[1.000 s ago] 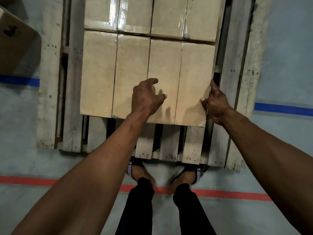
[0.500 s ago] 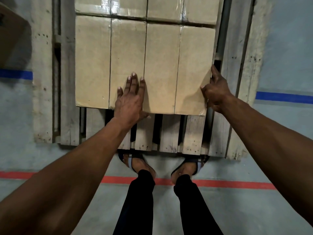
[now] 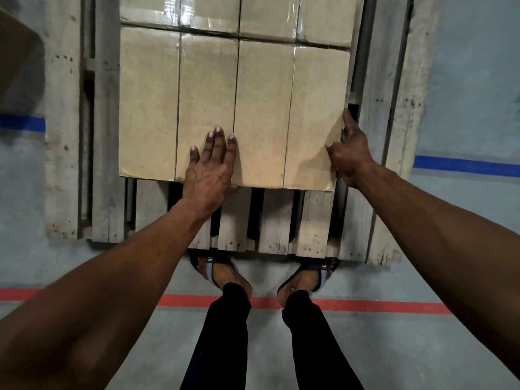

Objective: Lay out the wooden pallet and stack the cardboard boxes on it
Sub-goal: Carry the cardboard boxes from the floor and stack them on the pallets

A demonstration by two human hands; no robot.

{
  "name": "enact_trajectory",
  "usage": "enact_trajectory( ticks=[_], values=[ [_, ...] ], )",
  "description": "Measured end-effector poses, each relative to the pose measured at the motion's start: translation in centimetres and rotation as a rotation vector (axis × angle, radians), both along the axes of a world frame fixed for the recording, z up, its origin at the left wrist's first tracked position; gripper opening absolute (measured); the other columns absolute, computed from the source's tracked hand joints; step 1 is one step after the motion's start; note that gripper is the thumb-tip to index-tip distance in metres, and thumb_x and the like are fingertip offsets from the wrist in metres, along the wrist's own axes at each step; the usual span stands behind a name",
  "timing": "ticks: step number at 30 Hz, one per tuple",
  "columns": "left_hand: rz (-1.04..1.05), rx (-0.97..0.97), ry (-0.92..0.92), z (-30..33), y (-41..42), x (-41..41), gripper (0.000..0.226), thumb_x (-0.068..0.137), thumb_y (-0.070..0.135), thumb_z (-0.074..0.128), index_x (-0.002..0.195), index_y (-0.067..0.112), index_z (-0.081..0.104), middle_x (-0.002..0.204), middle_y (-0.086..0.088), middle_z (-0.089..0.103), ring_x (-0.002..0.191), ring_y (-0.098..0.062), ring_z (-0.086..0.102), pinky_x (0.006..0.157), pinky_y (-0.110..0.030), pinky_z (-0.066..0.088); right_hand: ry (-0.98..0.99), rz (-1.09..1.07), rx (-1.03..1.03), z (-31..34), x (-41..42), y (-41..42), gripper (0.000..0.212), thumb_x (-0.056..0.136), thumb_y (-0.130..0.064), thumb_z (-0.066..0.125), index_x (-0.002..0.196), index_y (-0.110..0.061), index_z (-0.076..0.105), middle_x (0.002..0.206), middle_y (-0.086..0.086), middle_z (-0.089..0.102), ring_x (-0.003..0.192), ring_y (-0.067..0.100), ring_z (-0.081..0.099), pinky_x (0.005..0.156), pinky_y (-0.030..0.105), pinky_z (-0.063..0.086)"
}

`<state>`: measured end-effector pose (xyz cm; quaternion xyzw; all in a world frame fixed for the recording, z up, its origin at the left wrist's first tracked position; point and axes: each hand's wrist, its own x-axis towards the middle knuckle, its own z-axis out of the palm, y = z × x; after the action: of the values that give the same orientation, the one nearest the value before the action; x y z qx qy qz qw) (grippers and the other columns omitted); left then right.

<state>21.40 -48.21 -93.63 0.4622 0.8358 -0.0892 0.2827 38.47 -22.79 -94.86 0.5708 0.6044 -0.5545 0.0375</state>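
a: where do we have the boxes?

b: we have the near row of cardboard boxes [image 3: 233,114] standing side by side on the wooden pallet [image 3: 281,220], with a second row [image 3: 236,12] just behind, touching it. the pallet lies flat on the grey floor [image 3: 394,347], its near slats bare in front of the boxes.

a: and our left hand?

b: our left hand [image 3: 209,170] lies flat on top of the near row, fingers straight and close together, the palm over the near edge.

a: the right one?

b: our right hand [image 3: 347,153] is at the right near corner of the outer box; the forefinger points up along the side, and the thumb rests on the top face. the other fingers are curled, though we cannot tell if they touch the box.

a: anything else around us?

b: our sandalled feet [image 3: 225,273] stand at the pallet's near edge, over a red floor line [image 3: 380,305]. a blue line [image 3: 464,166] runs off to the right.
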Motion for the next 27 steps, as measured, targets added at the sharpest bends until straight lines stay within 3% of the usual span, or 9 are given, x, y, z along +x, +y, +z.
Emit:
enact_trajectory(
  ticks=[5,9,12,15,16,18,20,23,27],
  values=[
    [0.015,0.012,-0.040,1.5,-1.1,0.6,0.112,0.098,0.047,0.066,0.165,0.010,-0.016,0.174,-0.014,-0.019,0.162,-0.029,-0.013,0.131,-0.053,0.003,-0.102,0.149,0.124,1.8,0.5,-1.8,0.096,0.098,-0.020,0.069,0.166,-0.034,0.001,0.165,0.008,0.037,0.145,0.032,0.045,0.119,0.054,0.041],
    [0.048,0.024,-0.132,7.5,-4.5,1.6,0.098,0.104,0.039,0.061,0.166,0.010,-0.009,0.176,-0.013,-0.005,0.163,-0.031,0.006,0.131,-0.049,0.017,-0.138,0.176,0.122,8.5,3.3,-7.1,0.096,0.100,-0.029,0.066,0.164,-0.040,-0.005,0.165,0.011,0.038,0.138,0.036,0.054,0.111,0.057,0.048],
    [0.147,0.045,-0.232,16.1,-7.9,2.6,0.088,0.104,0.039,0.061,0.169,0.014,0.007,0.172,-0.011,0.026,0.149,-0.035,0.042,0.116,-0.047,0.044,-0.163,0.195,0.035,16.6,6.8,-12.0,0.090,0.098,-0.039,0.069,0.167,-0.033,0.011,0.153,0.011,0.055,0.127,0.034,0.064,0.099,0.044,0.054],
    [0.247,0.042,-0.290,26.3,-11.0,3.3,0.064,0.103,0.039,0.060,0.161,0.022,0.039,0.155,-0.006,0.055,0.132,-0.029,0.061,0.102,-0.041,0.053,-0.116,0.213,-0.056,25.2,9.8,-16.5,0.069,0.083,-0.054,0.078,0.145,-0.051,0.047,0.123,0.006,0.070,0.111,0.032,0.071,0.096,0.049,0.059],
    [0.276,0.050,-0.303,29.9,-12.3,3.6,0.055,0.101,0.038,0.061,0.154,0.024,0.050,0.146,-0.005,0.064,0.127,-0.027,0.064,0.099,-0.039,0.055,-0.131,0.228,-0.066,28.8,10.1,-17.9,0.054,0.084,-0.045,0.080,0.134,-0.048,0.058,0.112,0.001,0.072,0.106,0.030,0.073,0.094,0.046,0.060],
    [0.332,0.089,-0.311,35.8,-14.6,4.1,0.043,0.098,0.038,0.064,0.139,0.024,0.065,0.127,-0.002,0.075,0.116,-0.026,0.070,0.091,-0.039,0.058,-0.151,0.331,-0.033,36.0,9.5,-20.4,0.033,0.093,-0.018,0.076,0.125,-0.025,0.070,0.101,0.000,0.073,0.100,0.019,0.073,0.084,0.019,0.057],
    [0.386,0.130,-0.291,41.2,-16.7,4.2,0.041,0.097,0.040,0.066,0.134,0.023,0.069,0.117,0.000,0.078,0.109,-0.024,0.073,0.086,-0.038,0.060,-0.113,0.402,0.008,41.8,8.7,-22.4,0.028,0.097,-0.013,0.072,0.124,-0.015,0.073,0.101,0.005,0.074,0.090,0.002,0.068,0.068,0.000,0.045],
    [0.506,0.197,-0.283,46.6,-19.7,4.5,0.038,0.096,0.037,0.068,0.130,0.021,0.072,0.112,-0.001,0.079,0.103,-0.025,0.074,0.085,-0.038,0.059,-0.050,0.467,0.039,46.6,7.8,-24.9,0.025,0.097,-0.014,0.070,0.121,-0.020,0.073,0.096,0.001,0.073,0.084,-0.005,0.065,0.067,0.003,0.047],
    [0.794,0.449,-0.200,50.9,-23.8,5.4,0.033,0.095,0.027,0.076,0.125,0.013,0.075,0.097,0.000,0.079,0.082,-0.006,0.074,0.071,-0.015,0.049,0.004,0.695,0.028,51.2,7.9,-27.7,0.020,0.101,-0.020,0.064,0.115,-0.033,0.069,0.109,-0.004,0.073,0.098,0.012,0.071,0.093,0.036,0.059]
  ],
)
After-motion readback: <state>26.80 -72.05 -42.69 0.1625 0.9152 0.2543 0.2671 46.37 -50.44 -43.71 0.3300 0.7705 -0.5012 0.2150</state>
